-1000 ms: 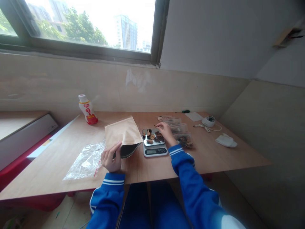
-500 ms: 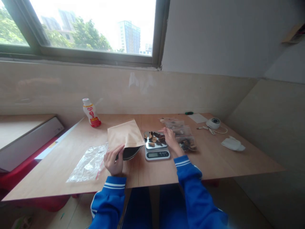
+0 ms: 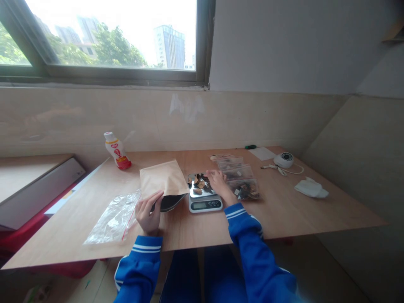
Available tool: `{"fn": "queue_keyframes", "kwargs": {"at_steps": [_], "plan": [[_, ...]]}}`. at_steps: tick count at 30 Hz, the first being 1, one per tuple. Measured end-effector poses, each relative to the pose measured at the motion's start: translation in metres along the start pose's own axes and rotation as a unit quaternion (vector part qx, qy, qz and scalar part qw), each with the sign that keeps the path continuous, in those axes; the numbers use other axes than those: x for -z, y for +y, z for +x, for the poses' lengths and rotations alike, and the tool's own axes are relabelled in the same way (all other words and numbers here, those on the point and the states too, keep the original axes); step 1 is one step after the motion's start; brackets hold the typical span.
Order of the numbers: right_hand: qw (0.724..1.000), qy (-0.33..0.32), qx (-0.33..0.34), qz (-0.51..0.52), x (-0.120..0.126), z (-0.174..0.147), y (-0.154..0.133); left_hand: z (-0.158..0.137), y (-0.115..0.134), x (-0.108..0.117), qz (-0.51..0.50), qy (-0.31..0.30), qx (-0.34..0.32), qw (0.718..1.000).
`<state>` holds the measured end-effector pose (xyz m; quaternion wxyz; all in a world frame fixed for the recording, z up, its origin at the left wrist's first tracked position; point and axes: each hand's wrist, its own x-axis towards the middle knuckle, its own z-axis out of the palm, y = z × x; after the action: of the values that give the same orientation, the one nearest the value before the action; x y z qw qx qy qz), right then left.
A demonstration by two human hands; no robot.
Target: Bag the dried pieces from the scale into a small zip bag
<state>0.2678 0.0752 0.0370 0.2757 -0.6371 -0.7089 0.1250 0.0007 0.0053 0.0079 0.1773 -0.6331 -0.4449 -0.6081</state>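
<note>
Broadly, table: wide slab of pale wood with a smooth matt top, set against a beige wall under a window; everything else lies on it.
Clear bag: crinkled glossy plastic with a red zip strip, flat and just left of the left hand.
Paper pouch: tan kraft paper, flat and rectangular, dark inside at its gaping near mouth; it lies between the clear bag and the scale.
Scale: small grey box with a shiny steel plate and a lit display facing the person; just right of the pouch.
Filled packets: a row of small clear bags with dark contents, just beyond the right hand.
Left hand: fingers curled onto the pouch's near lip, holding the mouth open.
Right hand: fingers drawn together over the plate, among the pieces; whether it grips one I cannot tell.
Dried pieces: brown and black, curled and brittle-looking, heaped on the plate.
Doing it well, as I judge: pinch lightly so the flakes do not crumble; keep the palm's weight off the plate; hold the pouch mouth wide and steady.
Bottle: white plastic with a red label, upright, well apart at the back left.
</note>
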Motion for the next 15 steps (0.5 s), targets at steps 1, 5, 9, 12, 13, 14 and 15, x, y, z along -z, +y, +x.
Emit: {"fn": "queue_keyframes", "kwargs": {"at_steps": [1, 5, 9, 12, 13, 14, 15], "plan": [[1.0, 0.0, 0.0, 0.001, 0.0, -0.001, 0.0, 0.0, 0.0, 0.0, 0.0, -0.001, 0.0, 1.0], [1.0, 0.02, 0.008, 0.017, 0.007, -0.011, -0.002, 0.0, 0.0, -0.001, 0.008, -0.011, 0.008, 1.0], [0.991, 0.093, 0.02, 0.093, 0.018, -0.04, -0.01, 0.002, 0.001, -0.004, 0.052, -0.031, 0.05, 0.997], [0.98, 0.124, 0.015, 0.157, 0.024, -0.074, -0.016, 0.002, -0.002, -0.008, 0.085, -0.07, 0.111, 0.988], [0.976, 0.131, 0.008, 0.176, 0.026, -0.085, -0.017, 0.002, -0.004, -0.009, 0.089, -0.092, 0.128, 0.984], [0.972, 0.137, -0.002, 0.191, 0.026, -0.095, -0.018, 0.001, -0.006, -0.011, 0.091, -0.116, 0.141, 0.979], [0.969, 0.142, -0.011, 0.203, 0.027, -0.104, -0.019, 0.0, -0.009, -0.012, 0.093, -0.14, 0.151, 0.974]]}}
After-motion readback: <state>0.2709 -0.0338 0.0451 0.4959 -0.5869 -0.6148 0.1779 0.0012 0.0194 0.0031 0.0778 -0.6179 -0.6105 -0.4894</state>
